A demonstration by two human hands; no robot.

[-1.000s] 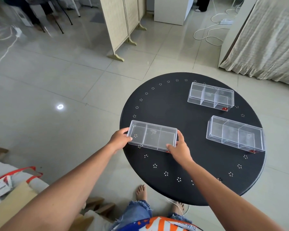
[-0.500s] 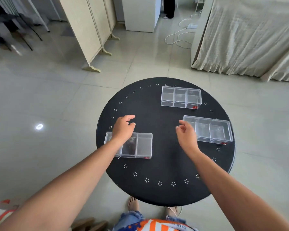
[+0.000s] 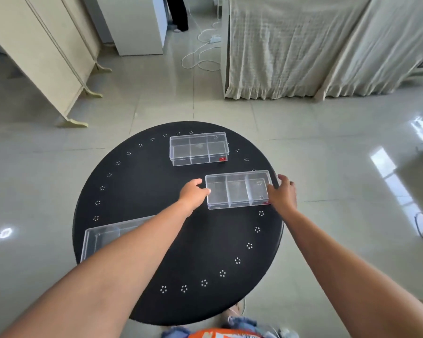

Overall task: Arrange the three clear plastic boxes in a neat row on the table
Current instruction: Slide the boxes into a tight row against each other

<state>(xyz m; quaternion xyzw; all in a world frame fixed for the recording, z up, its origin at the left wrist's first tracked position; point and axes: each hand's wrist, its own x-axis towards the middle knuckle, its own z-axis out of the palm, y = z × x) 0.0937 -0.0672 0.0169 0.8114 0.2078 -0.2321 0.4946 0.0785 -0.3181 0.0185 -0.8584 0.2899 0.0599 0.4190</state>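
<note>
While gripping the middle box (image 3: 237,189) end to end, left hand (image 3: 193,192) and right hand (image 3: 282,192), grips closed

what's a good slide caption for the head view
Both hands, left hand and right hand, grip the ends of the middle clear box on the round black table.

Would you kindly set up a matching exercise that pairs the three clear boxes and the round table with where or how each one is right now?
Things:
1. far box
2. middle box
3. near box
4. table

States:
A. black, ringed with small white flower marks
B. partly hidden under the left forearm
C. untouched at the table's far side
D. between the left hand and right hand

Pairs: 1-C, 2-D, 3-B, 4-A
</note>
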